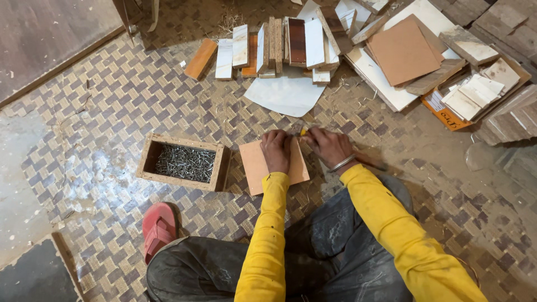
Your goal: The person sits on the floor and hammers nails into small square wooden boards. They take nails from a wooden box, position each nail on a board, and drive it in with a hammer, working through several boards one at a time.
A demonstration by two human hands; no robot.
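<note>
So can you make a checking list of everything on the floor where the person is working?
Surface: woven patterned mat, dusty, with wood shavings.
Job's things: flat tan board on the mat; small yellow-tipped tool at its top edge.
Clutter: wooden box of nails left of the board; row of wood blocks; heap of board offcuts; white sheet; red sandal.
Hands: left hand presses on the board; right hand, fingers curled by the tool, grip unclear.
Cables: nothing seen.
Surroundings: dark panel top left.
</note>
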